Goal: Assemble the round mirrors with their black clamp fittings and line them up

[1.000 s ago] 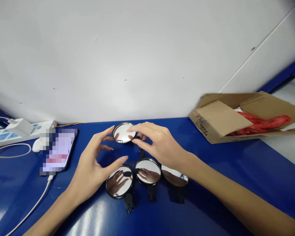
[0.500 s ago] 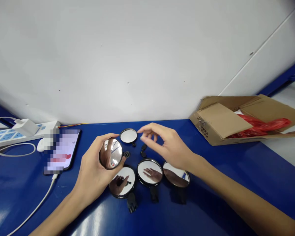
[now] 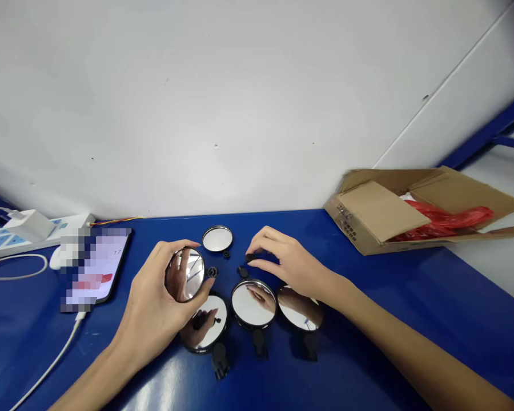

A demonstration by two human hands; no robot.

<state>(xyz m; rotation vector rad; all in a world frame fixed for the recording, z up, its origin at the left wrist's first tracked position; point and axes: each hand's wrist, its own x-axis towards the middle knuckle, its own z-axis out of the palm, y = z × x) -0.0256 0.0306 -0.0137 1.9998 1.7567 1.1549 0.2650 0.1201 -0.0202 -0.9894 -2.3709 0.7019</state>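
Observation:
My left hand grips a round mirror by its rim, reflective side up, with a ribbed black joint sticking out to the right. Pinched between the thumb and fingers of my right hand is a small black plastic part, mostly hidden, at the tabletop. A similar black part lies just to its left. Behind the hands rests another round mirror with a short joint. Nearer to me are a left mirror, a middle mirror and a right mirror, each with a black clamp.
On the blue table, a phone with a charging cable lies at left, beside a white power strip. An open cardboard box holding red plastic stands at the back right, near the white wall.
My right hand has come down beside the back mirror and closed on one of the small black parts. The left hand still holds its mirror. The view has shifted slightly.

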